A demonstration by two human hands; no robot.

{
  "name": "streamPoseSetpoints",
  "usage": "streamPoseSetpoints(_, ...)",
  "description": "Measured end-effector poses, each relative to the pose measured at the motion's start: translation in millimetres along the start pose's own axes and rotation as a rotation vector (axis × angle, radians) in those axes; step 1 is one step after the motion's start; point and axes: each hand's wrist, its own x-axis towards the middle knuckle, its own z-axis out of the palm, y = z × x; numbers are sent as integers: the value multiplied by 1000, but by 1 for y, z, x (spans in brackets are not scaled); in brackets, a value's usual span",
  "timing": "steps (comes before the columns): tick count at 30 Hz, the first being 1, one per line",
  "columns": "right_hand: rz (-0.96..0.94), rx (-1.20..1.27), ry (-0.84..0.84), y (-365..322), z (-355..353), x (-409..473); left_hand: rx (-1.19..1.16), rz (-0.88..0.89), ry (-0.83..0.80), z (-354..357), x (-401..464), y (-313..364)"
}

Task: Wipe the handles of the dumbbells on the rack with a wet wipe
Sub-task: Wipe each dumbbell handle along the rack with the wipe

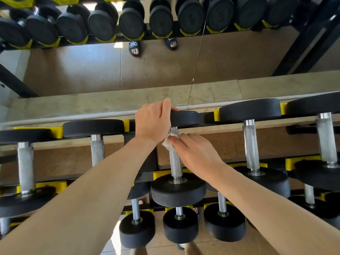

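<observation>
Here our right hand (195,151) presses the wet wipe (168,142) around the dumbbell handle (174,162); left hand (153,120) grips its far head (185,117), rack (141,162) facing the mirror (147,70).

A large wall mirror (147,70) behind the gym equipment is reflecting brown floor panels and a pair of black slide sandals with white lettering (135,47), while a pale beige stone ledge (92,103) is running along its base.
</observation>
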Motion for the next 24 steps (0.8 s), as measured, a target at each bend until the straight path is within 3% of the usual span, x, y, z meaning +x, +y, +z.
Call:
streamPoseSetpoints(2,269,150,52,10,0,-11,-14,-10,8,-1,0,1)
streamPoseSetpoints(3,526,356,117,13,-1,-15,-26,-22,13,-2,0,2)
streamPoseSetpoints(5,1091,963,188,13,-3,-15,-31,-30,15,-3,0,4)
streamPoseSetpoints(6,1266,1243,149,10,-4,-10,-29,-31,15,-2,0,4)
streamPoseSetpoints(8,1396,1503,-14,-3,-5,5,-30,-40,17,-1,1,4)
streamPoseSetpoints(12,1473,1503,-147,-17,-13,27,-9,-54,17,1,0,1)
streamPoseSetpoints(15,1229,1254,-54,-23,-18,11,0,-42,24,1,0,1)
streamPoseSetpoints(18,647,741,79,-39,-27,0,28,-33,19,0,0,2)
streamPoseSetpoints(21,139,170,-208,-41,-27,10,23,-28,21,-1,-1,2)
streamPoseSetpoints(24,-110,-151,-374,-38,-27,13,-24,-44,21,-2,0,4)
